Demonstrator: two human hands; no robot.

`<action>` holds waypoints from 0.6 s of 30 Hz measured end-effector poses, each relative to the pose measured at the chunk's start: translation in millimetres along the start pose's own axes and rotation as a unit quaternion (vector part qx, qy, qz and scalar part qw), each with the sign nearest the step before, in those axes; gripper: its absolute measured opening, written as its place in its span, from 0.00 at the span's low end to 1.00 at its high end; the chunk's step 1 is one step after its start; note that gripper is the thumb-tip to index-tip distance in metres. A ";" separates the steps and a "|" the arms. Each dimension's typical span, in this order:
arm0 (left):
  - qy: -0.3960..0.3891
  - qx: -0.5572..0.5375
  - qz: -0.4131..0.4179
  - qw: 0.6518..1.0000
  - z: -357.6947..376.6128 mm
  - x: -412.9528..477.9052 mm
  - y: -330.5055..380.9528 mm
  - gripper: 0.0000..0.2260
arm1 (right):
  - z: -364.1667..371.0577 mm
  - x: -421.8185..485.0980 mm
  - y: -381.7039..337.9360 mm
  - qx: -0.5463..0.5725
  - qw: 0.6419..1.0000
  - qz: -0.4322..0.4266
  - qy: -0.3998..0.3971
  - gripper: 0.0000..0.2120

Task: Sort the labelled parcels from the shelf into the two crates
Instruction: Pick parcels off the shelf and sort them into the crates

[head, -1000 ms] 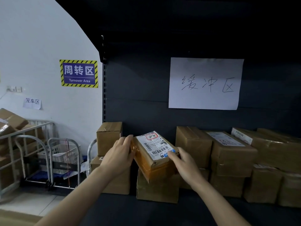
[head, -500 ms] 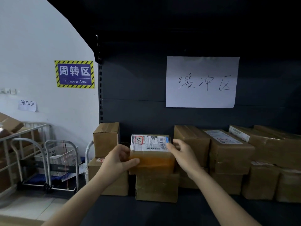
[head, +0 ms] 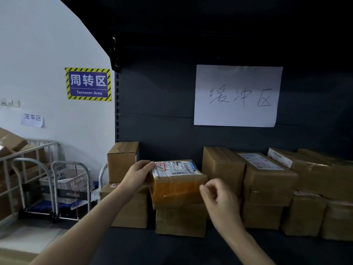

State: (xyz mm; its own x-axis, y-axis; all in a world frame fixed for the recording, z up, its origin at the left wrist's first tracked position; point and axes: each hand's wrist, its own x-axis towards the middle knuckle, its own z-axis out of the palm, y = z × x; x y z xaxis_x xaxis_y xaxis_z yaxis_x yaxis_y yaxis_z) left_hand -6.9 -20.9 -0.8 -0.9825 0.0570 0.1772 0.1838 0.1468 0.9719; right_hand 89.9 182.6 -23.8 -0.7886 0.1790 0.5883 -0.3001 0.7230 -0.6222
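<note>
A small taped parcel [head: 177,185] with a white label and a red mark on top rests on another brown box [head: 180,220] on the dark shelf [head: 152,247]. My left hand [head: 137,175] grips the parcel's left end. In front of the parcel's right end, my right hand [head: 219,197] hangs off it with loosely curled fingers and holds nothing. More brown parcels [head: 267,182] are stacked to the right. No crate for sorting is identifiable.
Two stacked boxes [head: 122,161] stand at the shelf's left end. Left of the shelf are metal trolleys [head: 55,188] with a white basket and a cage cart of boxes [head: 11,146]. A handwritten paper sign [head: 236,96] hangs on the shelf back.
The parcel was tilted up in both hands, then laid flat on the box below. My right hand has let go and pulled back toward me; the left stays on it.
</note>
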 end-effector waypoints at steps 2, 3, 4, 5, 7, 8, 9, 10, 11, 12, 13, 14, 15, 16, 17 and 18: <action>-0.011 -0.012 0.001 1.000 3.0 -5.2 1.6 0.11 | 6.8 -2.0 2.3 0.002 0.999 -0.004 -0.044 0.04; -0.013 -0.005 0.009 1.000 3.8 -8.9 2.1 0.09 | 9.9 -0.7 3.1 0.012 0.999 0.000 -0.052 0.04; -0.013 0.009 0.019 1.000 4.0 -13.4 2.6 0.09 | 12.3 1.6 4.0 0.026 0.998 0.007 -0.055 0.04; -0.012 0.024 0.029 0.999 3.8 -18.2 3.0 0.09 | 14.4 4.7 4.9 0.040 0.997 0.018 -0.056 0.04; -0.007 0.043 0.041 0.998 3.2 -26.8 4.6 0.10 | 18.0 10.8 5.0 0.066 0.995 0.041 -0.069 0.07; -0.009 0.046 0.038 0.998 3.4 -30.7 5.9 0.10 | 19.5 13.5 4.2 0.076 0.993 0.049 -0.078 0.10; -0.015 0.044 0.028 0.999 4.0 -34.7 7.3 0.10 | 20.8 15.8 2.2 0.089 0.991 0.056 -0.087 0.13; -0.024 0.037 0.013 0.999 5.0 -38.5 8.5 0.10 | 21.5 17.5 -0.8 0.108 0.987 0.063 -0.098 0.14; -0.033 0.028 0.000 0.999 6.1 -42.4 9.8 0.11 | 21.6 17.9 -4.1 0.132 0.983 0.068 -0.108 0.15; -0.039 0.022 -0.009 0.999 6.8 -46.0 10.0 0.11 | 21.5 18.0 -6.7 0.153 0.979 0.070 -0.115 0.15; -0.045 0.019 -0.010 0.999 7.2 -49.6 9.8 0.12 | 20.8 17.6 -9.0 0.169 0.976 0.068 -0.122 0.14; -0.051 0.019 -0.002 0.999 7.6 -53.3 9.2 0.13 | 20.1 17.0 -10.3 0.181 0.973 0.065 -0.126 0.11; -0.055 0.020 0.011 0.998 8.0 -57.0 7.9 0.15 | 19.2 16.3 -10.5 0.192 0.971 0.062 -0.128 0.07; -0.055 0.021 0.029 0.998 8.7 -60.1 6.1 0.16 | 17.9 15.3 -11.2 0.203 0.969 0.058 -0.128 0.04; -0.051 0.024 0.049 0.997 9.8 -63.2 4.3 0.18 | 16.6 14.4 -11.6 0.211 0.968 0.047 -0.125 0.06; -0.046 0.030 0.073 0.996 11.1 -65.8 2.8 0.18 | 15.6 13.6 -11.5 0.215 0.968 0.035 -0.120 0.10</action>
State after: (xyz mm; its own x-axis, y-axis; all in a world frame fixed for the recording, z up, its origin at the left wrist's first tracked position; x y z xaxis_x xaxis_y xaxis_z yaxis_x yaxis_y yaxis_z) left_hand 58.7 -13.4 -11.4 -0.9392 0.1709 0.2977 0.3277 0.1888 0.9257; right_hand 74.2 166.3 -16.7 -0.9017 0.0197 0.4320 -0.3967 0.3600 -0.8444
